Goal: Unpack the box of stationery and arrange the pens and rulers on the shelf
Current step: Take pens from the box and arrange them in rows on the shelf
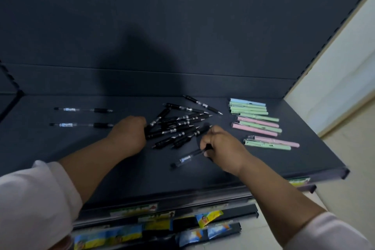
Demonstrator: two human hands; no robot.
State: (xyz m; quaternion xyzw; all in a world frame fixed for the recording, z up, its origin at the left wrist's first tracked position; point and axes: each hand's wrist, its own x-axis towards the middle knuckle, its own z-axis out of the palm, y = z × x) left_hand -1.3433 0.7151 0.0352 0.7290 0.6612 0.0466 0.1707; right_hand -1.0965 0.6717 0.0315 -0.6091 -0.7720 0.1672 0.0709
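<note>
We look down on a dark shelf (60, 148) with pens spread across it in three lots. In the middle lies a loose fan of black pens (178, 126), their tips pointing to the right and toward the back. The left hand (129, 134) sits at the fan's left end, knuckles up, with its fingers curled round the blunt ends of several of these pens where they come together.

The right hand (221, 148) is just in front of the fan, toward the right. Its thumb and fingertips pinch one end of a clear-bodied pen (188, 157) that slants toward the front-left, ending in a dark cap. We cannot tell whether that far end touches the shelf or hangs just above it.

Well to the left of the hands lie two more clear pens (83, 110) – one behind the other, parallel and apart, with their dark grips to the right.

On the right side of the shelf, pastel pens (255, 117) lie packed side by side in green, pink and one blue. A green and pink pair (272, 144) lies a little nearer the front edge. Both arms wear pale sleeves (34, 199). Below the front lip, lower shelves hold bright printed packets (209, 217).
</note>
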